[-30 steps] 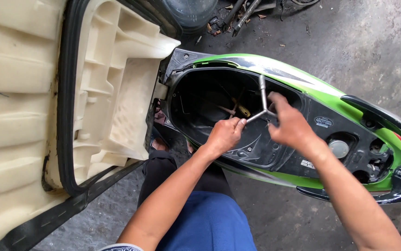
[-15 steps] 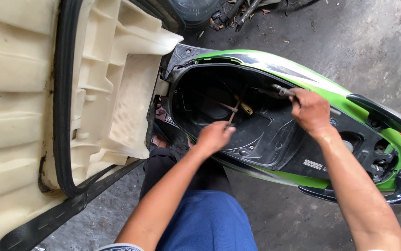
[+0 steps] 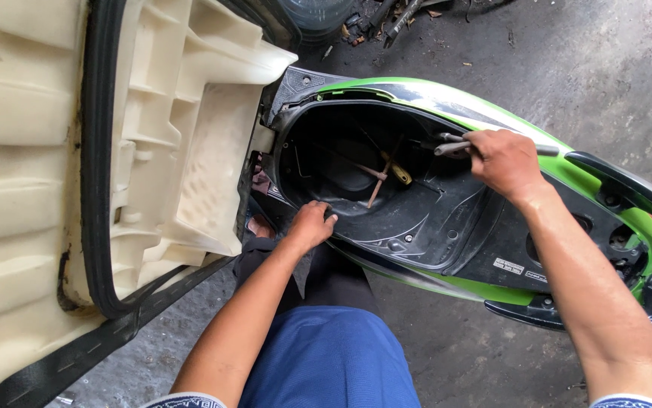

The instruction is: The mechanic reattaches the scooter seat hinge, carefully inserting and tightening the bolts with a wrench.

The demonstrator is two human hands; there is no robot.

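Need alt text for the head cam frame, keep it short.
A person's right hand grips a metal T-wrench at the rim of a green scooter's open black under-seat compartment, while the left hand rests on its near edge. The cream seat underside is flipped up at left.

The metal wrench looked dull grey and smooth. The storage tub was matt black plastic, slightly dusty, while the scooter's body panel was glossy green and black plastic. The raised seat underside was cream plastic, ribbed, grimy, edged with black rubber. The floor was rough, stained concrete. The trousers were blue cloth.
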